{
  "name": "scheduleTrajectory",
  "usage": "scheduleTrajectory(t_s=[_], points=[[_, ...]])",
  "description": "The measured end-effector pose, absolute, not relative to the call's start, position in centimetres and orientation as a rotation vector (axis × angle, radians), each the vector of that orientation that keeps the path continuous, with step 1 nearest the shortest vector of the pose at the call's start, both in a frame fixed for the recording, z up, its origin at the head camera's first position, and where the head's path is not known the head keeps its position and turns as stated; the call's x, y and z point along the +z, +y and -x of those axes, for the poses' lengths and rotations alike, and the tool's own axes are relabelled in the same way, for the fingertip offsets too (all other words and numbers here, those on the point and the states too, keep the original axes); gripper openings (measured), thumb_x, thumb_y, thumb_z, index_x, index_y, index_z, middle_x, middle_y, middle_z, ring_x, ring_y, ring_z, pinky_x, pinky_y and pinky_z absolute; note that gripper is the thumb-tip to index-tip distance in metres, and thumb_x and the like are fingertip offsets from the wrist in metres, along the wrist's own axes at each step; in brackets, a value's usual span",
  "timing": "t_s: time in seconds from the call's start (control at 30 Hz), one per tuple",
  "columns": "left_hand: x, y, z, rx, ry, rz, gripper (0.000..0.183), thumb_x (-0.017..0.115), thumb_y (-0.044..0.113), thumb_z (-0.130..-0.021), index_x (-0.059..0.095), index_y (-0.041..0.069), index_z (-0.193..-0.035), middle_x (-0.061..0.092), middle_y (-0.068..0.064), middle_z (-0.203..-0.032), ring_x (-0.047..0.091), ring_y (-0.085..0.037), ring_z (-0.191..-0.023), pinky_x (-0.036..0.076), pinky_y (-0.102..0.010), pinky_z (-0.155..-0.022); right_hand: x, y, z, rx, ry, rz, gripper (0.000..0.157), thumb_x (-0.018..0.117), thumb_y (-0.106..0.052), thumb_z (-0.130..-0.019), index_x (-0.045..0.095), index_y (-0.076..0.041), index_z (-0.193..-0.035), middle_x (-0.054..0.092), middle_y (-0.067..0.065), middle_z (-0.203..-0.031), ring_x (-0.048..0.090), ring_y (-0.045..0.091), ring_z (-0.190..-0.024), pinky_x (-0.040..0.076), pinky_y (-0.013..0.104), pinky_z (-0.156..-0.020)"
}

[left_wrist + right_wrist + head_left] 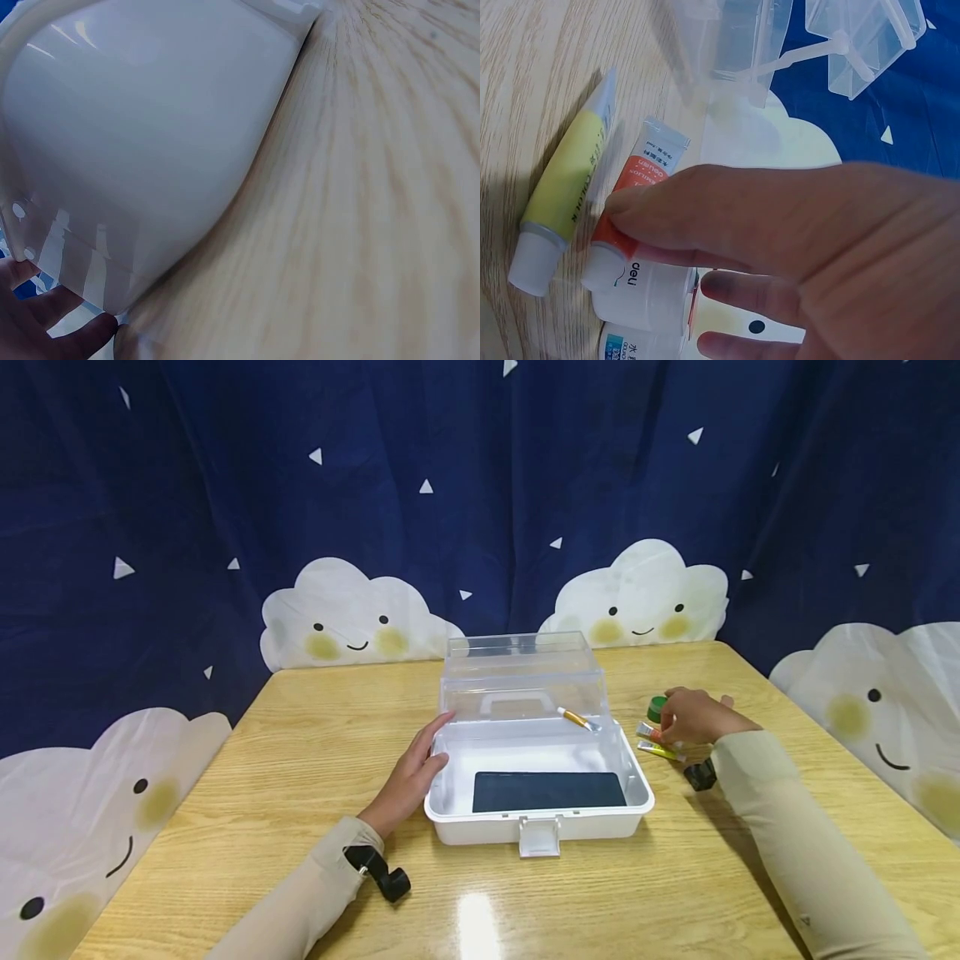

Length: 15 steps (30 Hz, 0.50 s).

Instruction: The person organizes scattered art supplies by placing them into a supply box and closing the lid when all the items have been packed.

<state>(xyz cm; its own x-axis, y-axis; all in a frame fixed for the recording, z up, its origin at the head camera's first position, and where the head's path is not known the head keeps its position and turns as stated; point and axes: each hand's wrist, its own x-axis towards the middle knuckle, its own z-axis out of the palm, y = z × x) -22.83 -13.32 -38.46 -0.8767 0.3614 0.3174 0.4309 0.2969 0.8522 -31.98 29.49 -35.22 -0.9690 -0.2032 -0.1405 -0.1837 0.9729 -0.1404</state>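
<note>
Here's the right hand, its grip together on the orange tube, thumb pressing the label, out on the worktop to the right of the white box! The yellow tube lies just beside it, and a green lid shows right by the fingers. Over to the left hand: its grip is apart, fingers stretched out, touching the box's left side. The clear lid stands raised; a gold tube sits at the box's back right, a dark panel inside.
</note>
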Motion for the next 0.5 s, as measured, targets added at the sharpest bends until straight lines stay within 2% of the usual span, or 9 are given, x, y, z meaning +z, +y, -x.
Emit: scheduleTrajectory(t_s=[0.17,0.5], points=[[-38.41,-13.32,22.82,-1.655,-2.488,0.751,0.053,0.037,0.007,-0.094,0.023,0.019,-0.143,0.021,0.001,-0.146,0.018,-0.018,-0.134,0.018,-0.046,-0.107,-34.99,29.46,31.78,-0.18,2.984,0.319,0.008,0.071,-0.026,-0.073,0.07,-0.018,-0.071,0.037,0.029,-0.132,0.045,0.049,-0.107,0.02,0.071,-0.076],[-39.14,-13.49,23.32,-1.661,-2.47,0.753,0.053,0.038,0.006,-0.094,0.025,0.021,-0.142,0.022,0.001,-0.146,0.016,-0.019,-0.135,0.016,-0.047,-0.107,-34.51,28.99,31.58,-0.194,3.053,0.362,0.006,0.069,-0.022,-0.073,0.07,-0.018,-0.07,0.037,0.028,-0.133,0.04,0.049,-0.111,0.009,0.077,-0.081]])
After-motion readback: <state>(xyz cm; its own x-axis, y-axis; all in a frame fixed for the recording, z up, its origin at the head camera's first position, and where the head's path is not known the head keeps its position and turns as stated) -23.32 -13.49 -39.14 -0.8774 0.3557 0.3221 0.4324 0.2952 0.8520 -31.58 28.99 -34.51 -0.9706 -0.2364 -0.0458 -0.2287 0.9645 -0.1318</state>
